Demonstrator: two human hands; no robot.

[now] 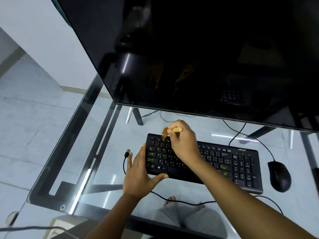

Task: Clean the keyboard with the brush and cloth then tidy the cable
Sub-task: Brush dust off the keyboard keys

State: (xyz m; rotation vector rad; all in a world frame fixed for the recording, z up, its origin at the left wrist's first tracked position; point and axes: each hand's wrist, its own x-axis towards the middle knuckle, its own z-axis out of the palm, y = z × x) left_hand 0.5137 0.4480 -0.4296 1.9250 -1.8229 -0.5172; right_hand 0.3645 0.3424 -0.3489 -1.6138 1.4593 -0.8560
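**Glass desk, brush on the top-left keys**

A clear glass desk (107, 192) fills the lower frame, with pale floor tiles showing through it. A big dark monitor (207, 57) looms across the top. The black keyboard (224, 161) lies centre-right, slanting down toward the right edge, and a mouse (279, 176) sits just beside its far end.

The step in hand looks like the brushing. The right hand (183, 142), at centre frame, pinches a small wooden-handled brush (176, 130), its brown bristles on the upper-left key rows. Done well, short strokes would run along the rows and flick debris off the edge, not into the gaps. Greenish smears on some keys probably need the cloth, which is not in view.

The left hand (139, 169) has straight fingers and a spread thumb set against the keyboard's left end. That bracing should stop it sliding on the glass. The cable (124, 165) ends in a loose USB plug just left of those fingers, not yet tidied.
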